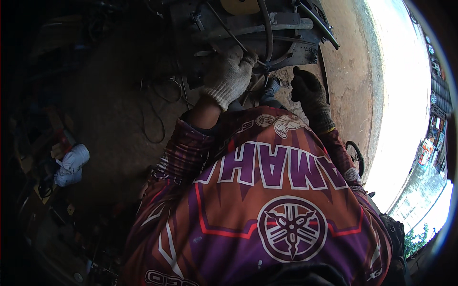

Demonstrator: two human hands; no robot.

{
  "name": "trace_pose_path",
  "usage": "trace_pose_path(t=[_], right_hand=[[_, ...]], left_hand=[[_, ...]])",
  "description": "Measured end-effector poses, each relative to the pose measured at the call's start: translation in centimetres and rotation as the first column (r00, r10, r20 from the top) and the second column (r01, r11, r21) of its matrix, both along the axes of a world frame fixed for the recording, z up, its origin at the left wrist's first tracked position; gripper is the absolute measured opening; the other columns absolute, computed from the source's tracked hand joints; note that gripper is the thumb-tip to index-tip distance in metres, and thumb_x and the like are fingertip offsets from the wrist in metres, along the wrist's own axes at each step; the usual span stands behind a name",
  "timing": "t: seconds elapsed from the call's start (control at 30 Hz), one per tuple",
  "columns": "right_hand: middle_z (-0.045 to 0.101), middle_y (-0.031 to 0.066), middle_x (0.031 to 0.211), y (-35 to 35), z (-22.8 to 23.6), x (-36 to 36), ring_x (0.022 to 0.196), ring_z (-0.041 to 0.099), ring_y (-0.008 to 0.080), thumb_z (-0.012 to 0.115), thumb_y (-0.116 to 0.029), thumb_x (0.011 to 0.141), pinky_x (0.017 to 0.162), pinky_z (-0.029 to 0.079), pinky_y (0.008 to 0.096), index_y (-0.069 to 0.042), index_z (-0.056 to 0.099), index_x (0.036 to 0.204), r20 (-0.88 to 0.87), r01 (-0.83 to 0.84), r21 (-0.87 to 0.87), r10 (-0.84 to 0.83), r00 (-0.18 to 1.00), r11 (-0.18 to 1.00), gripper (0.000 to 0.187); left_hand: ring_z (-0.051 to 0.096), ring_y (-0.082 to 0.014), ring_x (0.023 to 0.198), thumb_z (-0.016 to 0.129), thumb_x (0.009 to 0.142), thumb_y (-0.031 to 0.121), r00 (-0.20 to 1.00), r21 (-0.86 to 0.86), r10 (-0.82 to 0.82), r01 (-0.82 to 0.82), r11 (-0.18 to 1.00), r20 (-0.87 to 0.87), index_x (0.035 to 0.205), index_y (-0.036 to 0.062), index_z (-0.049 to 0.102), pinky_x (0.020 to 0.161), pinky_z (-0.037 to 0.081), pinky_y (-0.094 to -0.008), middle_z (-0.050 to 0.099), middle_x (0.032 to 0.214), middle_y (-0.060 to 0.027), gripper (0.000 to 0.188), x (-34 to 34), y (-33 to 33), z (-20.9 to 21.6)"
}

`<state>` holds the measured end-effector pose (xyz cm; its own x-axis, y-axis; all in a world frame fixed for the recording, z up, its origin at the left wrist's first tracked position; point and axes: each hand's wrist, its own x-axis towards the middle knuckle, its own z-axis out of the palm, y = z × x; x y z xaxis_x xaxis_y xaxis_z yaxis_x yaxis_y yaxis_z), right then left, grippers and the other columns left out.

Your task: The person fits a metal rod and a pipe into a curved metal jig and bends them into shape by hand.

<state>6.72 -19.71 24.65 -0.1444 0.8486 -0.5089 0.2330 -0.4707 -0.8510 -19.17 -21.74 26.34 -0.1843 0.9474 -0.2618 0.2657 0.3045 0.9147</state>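
Note:
My left hand [231,76], in a pale knit work glove, is closed at the near edge of a dark metal worktable [303,56]. A thin metal rod [224,26] slants down from the far side into its fingers. Beside that hand, a curved metal bar [268,33] stands up over the table edge. My right hand [310,93], in a darker glove, is held off the table's right corner with fingers curled in. Whatever it may hold is hidden in shadow.
A flat grey metal bar [281,24] and a straight metal tube [319,26] lie on the worktable. Loose cable [160,121] loops over the floor at the left. A white bundle [71,164] sits among dark clutter at far left. Bright sunlit ground stretches along the right.

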Motion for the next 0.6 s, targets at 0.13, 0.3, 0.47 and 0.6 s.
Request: trace_pose_path(t=[0.13, 0.3, 0.47, 0.6], right_hand=[[0.064, 0.0025, 0.093, 0.2, 0.2, -0.4, 0.067, 0.057, 0.0095, 0.067, -0.028, 0.094, 0.058, 0.048, 0.0255, -0.004, 0.060, 0.128, -0.025, -0.014, 0.002, 0.014, 1.000, 1.000, 0.043], [0.064, 0.0028, 0.091, 0.3, 0.1, -0.1, 0.067, 0.057, 0.0095, 0.067, -0.027, 0.094, 0.057, 0.048, 0.0255, -0.003, 0.060, 0.128, -0.006, -0.026, 0.013, 0.026, 1.000, 1.000, 0.042], [0.064, 0.0029, 0.090, -0.1, 0.5, 0.0, 0.066, 0.057, 0.0098, 0.066, -0.028, 0.095, 0.057, 0.048, 0.0256, -0.003, 0.060, 0.127, 0.001, -0.026, 0.014, 0.026, 1.000, 1.000, 0.042], [0.064, 0.0033, 0.093, -0.1, 0.5, 0.3, 0.068, 0.058, 0.0096, 0.066, -0.024, 0.096, 0.060, 0.049, 0.0255, -0.004, 0.060, 0.130, 0.014, -0.031, -0.009, 0.031, 0.999, 0.999, 0.040]], left_hand=[[0.068, -0.0132, 0.060, 0.059, 0.099, 0.020, 0.999, 0.058, -0.033, 0.032, 0.998, 0.019, 0.101, 0.0035, 0.066, 0.049, 0.049, -0.0247, 0.071, 0.082, -0.0049, 0.018, -0.2, -0.1, -0.6], [0.068, -0.0128, 0.059, 0.059, 0.099, 0.019, 0.996, 0.049, -0.009, 0.005, 0.999, 0.084, 0.101, 0.0032, 0.065, 0.049, 0.050, -0.0240, 0.070, 0.082, -0.0046, 0.017, 0.2, 0.0, -0.8], [0.068, -0.0132, 0.059, 0.060, 0.099, 0.020, 0.999, 0.017, -0.024, 0.023, 1.000, 0.026, 0.101, 0.0028, 0.066, 0.048, 0.051, -0.0247, 0.070, 0.082, -0.0047, 0.018, 0.1, 0.1, -0.6], [0.068, -0.0134, 0.059, 0.060, 0.098, 0.021, 0.999, 0.022, -0.025, 0.024, 0.999, 0.024, 0.101, 0.0027, 0.066, 0.048, 0.052, -0.0250, 0.070, 0.082, -0.0050, 0.019, 0.2, 0.2, -0.4]])
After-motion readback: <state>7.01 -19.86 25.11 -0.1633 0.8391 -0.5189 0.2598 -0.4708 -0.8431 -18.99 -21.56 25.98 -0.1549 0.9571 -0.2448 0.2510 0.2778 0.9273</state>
